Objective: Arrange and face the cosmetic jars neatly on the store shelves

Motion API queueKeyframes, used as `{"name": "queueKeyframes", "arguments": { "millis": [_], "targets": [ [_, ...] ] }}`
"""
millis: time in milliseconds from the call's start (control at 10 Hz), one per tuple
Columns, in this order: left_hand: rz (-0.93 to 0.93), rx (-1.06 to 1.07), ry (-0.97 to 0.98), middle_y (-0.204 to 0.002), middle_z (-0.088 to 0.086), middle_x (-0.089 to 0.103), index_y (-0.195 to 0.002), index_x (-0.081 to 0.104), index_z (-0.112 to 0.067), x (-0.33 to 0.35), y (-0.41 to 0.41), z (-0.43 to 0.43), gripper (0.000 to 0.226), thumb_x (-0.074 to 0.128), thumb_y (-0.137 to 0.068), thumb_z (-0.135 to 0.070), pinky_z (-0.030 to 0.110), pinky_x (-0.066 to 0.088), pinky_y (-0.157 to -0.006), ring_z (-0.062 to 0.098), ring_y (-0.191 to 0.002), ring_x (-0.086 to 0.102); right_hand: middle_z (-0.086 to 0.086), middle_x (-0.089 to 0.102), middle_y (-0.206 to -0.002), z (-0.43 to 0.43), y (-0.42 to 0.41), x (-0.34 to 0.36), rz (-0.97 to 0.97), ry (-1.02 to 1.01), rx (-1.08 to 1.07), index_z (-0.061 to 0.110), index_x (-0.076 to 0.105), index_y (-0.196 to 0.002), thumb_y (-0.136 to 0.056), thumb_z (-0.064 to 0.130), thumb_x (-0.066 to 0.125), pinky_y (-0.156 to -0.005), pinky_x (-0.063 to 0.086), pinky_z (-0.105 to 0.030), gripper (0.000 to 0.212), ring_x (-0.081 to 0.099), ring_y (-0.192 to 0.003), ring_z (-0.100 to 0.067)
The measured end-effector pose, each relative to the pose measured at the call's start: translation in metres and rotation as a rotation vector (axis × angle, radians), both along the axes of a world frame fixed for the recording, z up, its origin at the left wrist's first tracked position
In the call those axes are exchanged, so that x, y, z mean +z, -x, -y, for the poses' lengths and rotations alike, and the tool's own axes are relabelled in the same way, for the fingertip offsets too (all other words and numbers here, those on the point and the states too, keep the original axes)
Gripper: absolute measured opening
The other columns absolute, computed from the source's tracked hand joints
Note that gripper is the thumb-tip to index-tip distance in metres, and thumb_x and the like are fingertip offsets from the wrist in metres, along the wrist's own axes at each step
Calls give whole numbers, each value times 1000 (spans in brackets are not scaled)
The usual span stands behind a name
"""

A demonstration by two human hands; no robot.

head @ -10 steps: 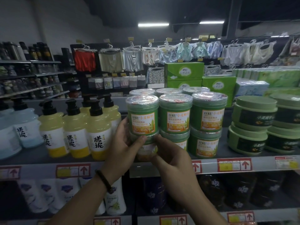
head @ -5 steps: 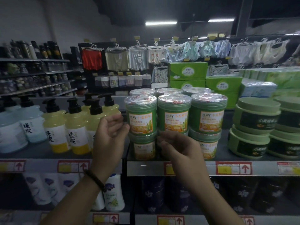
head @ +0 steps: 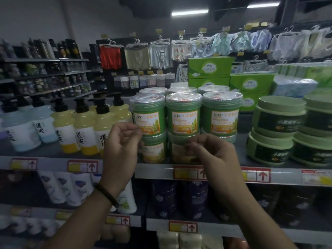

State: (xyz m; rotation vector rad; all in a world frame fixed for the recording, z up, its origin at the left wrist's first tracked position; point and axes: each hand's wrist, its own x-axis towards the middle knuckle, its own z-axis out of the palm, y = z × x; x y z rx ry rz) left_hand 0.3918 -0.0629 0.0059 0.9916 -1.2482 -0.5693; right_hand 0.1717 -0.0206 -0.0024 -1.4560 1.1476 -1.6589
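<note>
The green cosmetic jars (head: 183, 114) with orange labels are standing on the upper shelf (head: 156, 172), stacked 2 high and 3 across in the front row, with more lids showing behind them. The 3 top jars are facing forward, labels toward the camera. The left hand (head: 122, 142) is hovering just in front of the lower left jar (head: 154, 151), its fingers loosely curled and grasping nothing; whether a fingertip is touching the jar is unclear. The right hand (head: 215, 155) is hanging in front of the lower middle jar (head: 179, 150), likewise loosely curled and empty, and it is covering most of the lower right jar (head: 228, 138). The lower labels are blurred. A dark bracelet (head: 107, 194) is sitting on the left wrist. Yellow pump bottles (head: 84, 130) are standing just beside the jars on the left, and squat pale-green tubs (head: 280, 117) with dark labels are stacked 2 high on the right. Green boxes (head: 209, 68) are sitting behind the jars.
</note>
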Motion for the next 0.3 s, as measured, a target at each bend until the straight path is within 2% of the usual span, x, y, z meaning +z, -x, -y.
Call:
{"name": "queueKeyframes", "arguments": {
  "millis": [100, 300],
  "targets": [
    [2, -85, -30, -93, 10, 71, -104, 64, -15, 2, 7, -8, 8, 66, -102, -22, 42, 55, -70, 19, -75, 68, -8, 82, -91, -12, 3, 1, 2, -4, -22, 6, 78, -98, -101, 1, 67, -86, 65, -45, 12, 79, -91, -25],
    [28, -215, -71, -82, -2, 70, -101, 66, -17, 0, 12, -22, 8, 61, -106, -21, 42, 54, -67, 21, -72, 66, -2, 83, -91, -43, -1, 6, -36, -26, -105, 13, 79, -99, -102, 8, 67, -76, 64, -35, 14, 79, -88, -19]
  ]
}}
